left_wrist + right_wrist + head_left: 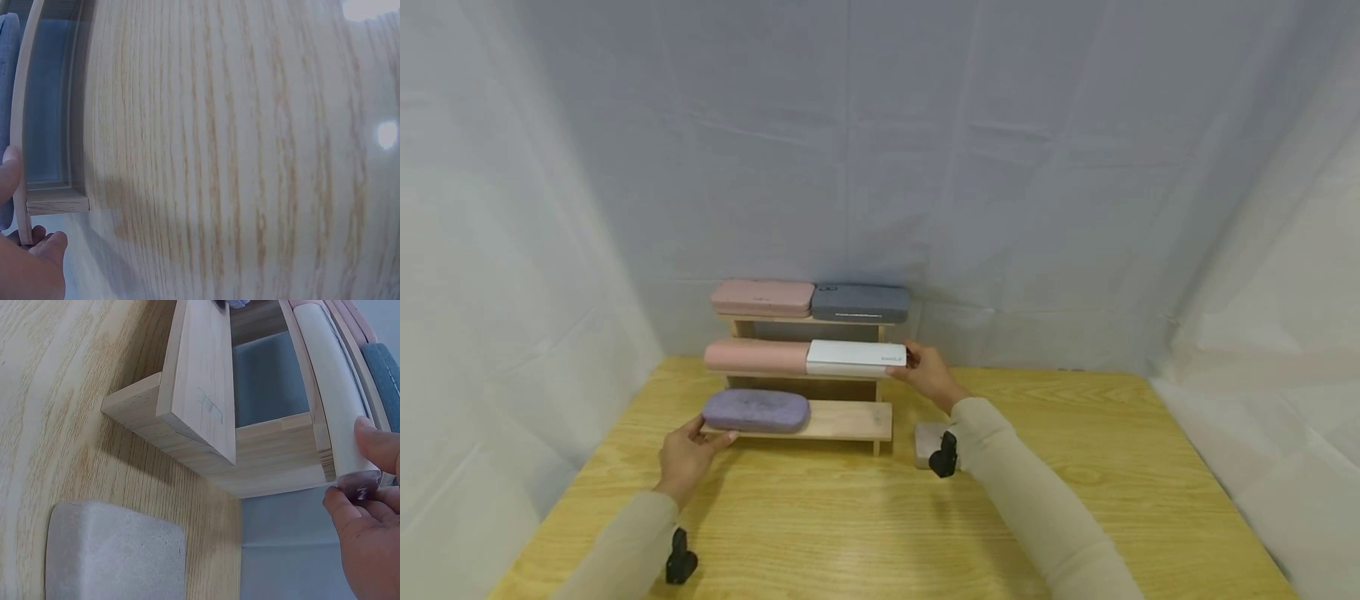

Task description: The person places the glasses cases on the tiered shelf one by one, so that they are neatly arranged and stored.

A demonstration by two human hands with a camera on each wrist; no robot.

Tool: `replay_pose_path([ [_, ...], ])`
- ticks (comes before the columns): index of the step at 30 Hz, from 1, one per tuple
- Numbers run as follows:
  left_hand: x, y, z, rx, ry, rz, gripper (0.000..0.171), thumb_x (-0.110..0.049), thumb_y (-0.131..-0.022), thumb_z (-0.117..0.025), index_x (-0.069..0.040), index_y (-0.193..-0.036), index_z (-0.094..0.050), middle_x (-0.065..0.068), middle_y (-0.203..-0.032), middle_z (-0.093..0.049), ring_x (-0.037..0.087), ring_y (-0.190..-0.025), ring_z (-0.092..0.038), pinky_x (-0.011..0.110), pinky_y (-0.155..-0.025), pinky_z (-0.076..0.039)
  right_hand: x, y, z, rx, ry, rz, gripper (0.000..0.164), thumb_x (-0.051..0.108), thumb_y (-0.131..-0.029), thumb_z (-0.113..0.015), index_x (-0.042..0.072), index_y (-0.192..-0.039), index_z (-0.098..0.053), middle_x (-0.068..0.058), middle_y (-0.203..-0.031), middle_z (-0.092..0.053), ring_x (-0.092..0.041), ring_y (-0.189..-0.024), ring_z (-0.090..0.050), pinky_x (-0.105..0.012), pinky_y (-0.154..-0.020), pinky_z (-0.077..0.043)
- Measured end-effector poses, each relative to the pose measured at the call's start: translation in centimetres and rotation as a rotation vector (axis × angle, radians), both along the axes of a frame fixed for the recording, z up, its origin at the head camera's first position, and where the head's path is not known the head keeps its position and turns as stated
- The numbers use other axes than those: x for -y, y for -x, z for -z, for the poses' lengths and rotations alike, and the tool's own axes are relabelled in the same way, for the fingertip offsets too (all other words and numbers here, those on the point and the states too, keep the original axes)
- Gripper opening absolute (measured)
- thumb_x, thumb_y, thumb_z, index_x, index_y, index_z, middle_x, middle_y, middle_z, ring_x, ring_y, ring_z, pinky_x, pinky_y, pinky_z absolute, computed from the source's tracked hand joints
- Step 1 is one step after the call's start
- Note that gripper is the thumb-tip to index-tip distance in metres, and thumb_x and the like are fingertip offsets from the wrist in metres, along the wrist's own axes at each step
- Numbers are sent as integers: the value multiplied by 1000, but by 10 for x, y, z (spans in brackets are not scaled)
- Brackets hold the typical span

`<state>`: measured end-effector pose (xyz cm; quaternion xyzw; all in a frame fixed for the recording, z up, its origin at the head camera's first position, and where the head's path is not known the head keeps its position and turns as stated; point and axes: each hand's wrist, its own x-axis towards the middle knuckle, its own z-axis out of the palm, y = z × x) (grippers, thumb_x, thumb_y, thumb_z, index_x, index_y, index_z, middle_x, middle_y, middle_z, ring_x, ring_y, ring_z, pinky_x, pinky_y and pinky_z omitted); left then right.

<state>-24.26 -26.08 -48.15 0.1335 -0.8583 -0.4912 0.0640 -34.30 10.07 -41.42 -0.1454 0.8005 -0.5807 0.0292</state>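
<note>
A three-step wooden stand [850, 419] bears several glasses cases. My left hand [685, 458] grips the left end of its lowest shelf, thumb and fingers on either side of the board in the left wrist view. Beside that hand, a purple glasses case [756, 410] lies on the same shelf. My right hand [934, 377] holds the right end of a white glasses case [853, 353] on the middle shelf, thumb on one side and fingers at its dark end [359, 485]. The white case sits end to end with a salmon-pink case [756, 356].
On the top shelf are a pink case [763, 298] and a blue-grey case [860, 303]. A pale grey case [125, 556] lies on the wooden table [820, 517], right of the stand and partly behind the right sleeve in the head view. Pale cloth [880, 167] hangs behind.
</note>
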Motion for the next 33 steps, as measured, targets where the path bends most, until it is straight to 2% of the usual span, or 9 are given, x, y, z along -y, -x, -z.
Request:
replay_pose_path([
  [13,-2,-1,0,16,-5,6,87,-33,-87,-71,9,-146,-24,32,-139,-42,37,-118,-47,46,-93,-44,-2,-4,-3,14,0,-8,72,2,-91,-64,-13,-145,-20,-30,-143,-38,-37,-131,-42,-41,-100,-44],
  [18,-2,-1,-1,13,13,2,86,-33,-87,-71,10,-146,-25,32,-136,-45,35,-115,-49,41,-88,-47,-4,0,2,27,-11,-10,75,6,-91,-65,-11,-147,-18,-28,-147,-34,-36,-133,-39,-42,-102,-41],
  [22,-2,-1,-1,12,34,1,87,-36,-86,-72,10,-145,-27,32,-133,-49,32,-110,-51,32,-80,-48,-10,-3,0,57,-29,-10,80,14,-90,-68,-8,-149,-18,-24,-153,-25,-38,-138,-30,-45,-107,-35],
  [26,-2,-1,-1,2,42,-7,88,-36,-86,-73,10,-145,-28,32,-128,-52,31,-106,-52,28,-76,-48,-20,-6,-4,65,-52,-12,80,20,-90,-69,-3,-150,-22,-20,-155,-23,-38,-140,-26,-47,-111,-29],
  [33,-2,0,-2,10,36,-12,86,-35,-87,-72,10,-145,-27,32,-132,-49,33,-110,-50,37,-84,-47,-48,-9,4,27,-101,-74,77,27,-92,-65,5,-152,-22,-19,-156,-23,-41,-141,-23,-51,-112,-25],
])
